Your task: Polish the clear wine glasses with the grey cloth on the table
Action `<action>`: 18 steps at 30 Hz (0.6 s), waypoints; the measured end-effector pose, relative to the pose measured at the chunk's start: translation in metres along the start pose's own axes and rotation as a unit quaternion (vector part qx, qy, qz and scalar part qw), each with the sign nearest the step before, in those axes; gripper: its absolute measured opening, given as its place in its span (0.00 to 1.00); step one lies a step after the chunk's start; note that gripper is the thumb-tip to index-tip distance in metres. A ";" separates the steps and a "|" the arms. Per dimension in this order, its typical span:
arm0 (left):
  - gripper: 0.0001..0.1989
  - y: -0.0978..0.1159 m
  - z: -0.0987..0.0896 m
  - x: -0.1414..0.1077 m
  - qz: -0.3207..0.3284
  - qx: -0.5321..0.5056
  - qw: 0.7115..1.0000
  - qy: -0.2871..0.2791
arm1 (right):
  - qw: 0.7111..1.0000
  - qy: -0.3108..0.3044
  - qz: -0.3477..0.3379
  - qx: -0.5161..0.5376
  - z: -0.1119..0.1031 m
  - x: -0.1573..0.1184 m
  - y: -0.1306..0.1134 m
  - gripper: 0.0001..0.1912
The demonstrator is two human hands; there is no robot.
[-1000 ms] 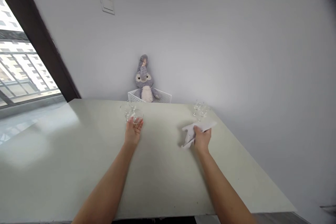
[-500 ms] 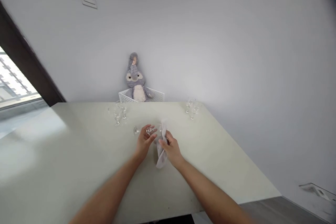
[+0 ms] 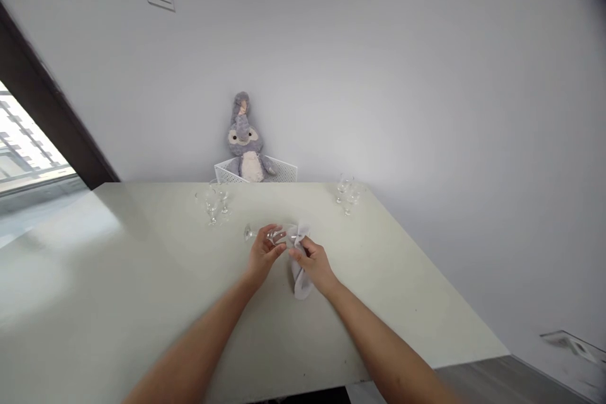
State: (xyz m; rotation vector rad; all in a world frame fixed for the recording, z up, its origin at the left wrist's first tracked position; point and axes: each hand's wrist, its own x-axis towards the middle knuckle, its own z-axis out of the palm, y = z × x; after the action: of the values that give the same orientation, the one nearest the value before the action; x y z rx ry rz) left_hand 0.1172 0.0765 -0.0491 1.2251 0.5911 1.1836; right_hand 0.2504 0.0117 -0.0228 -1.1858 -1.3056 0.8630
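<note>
The hands have come together over the pale-green, smooth tabletop (image 3: 156,290): the left hand (image 3: 262,259) pinches a clear, stemmed drinking glass (image 3: 276,235), tipped sideways; the right hand (image 3: 318,266) clasps a whitish, soft cloth (image 3: 302,278), now against the glass's mouth, joining both in one job.

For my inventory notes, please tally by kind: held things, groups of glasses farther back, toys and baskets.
Glass in left hand: 1
Cloth in right hand: 1
Glass groups: 2 (individual glasses overlap, unclear)
Plush toy: 1
Basket: 1
Total: 6
</note>
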 end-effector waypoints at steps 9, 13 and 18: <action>0.23 0.002 -0.005 -0.002 -0.039 0.126 0.989 -0.069 | 0.991 -0.113 0.061 0.034 0.004 -0.005 0.009 0.12; 0.26 0.011 -0.006 -0.001 -0.061 0.130 0.984 -0.110 | 0.977 -0.074 0.116 0.162 -0.001 0.001 0.014 0.12; 0.26 0.025 -0.008 0.001 -0.054 0.076 0.988 -0.123 | 0.961 -0.109 0.130 0.217 0.000 -0.001 0.013 0.18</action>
State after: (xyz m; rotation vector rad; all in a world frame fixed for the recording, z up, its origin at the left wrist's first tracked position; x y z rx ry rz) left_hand 0.1018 0.0776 -0.0284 1.4251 0.5617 0.8922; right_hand 0.2524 0.0134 -0.0360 -0.9390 -1.0663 1.4259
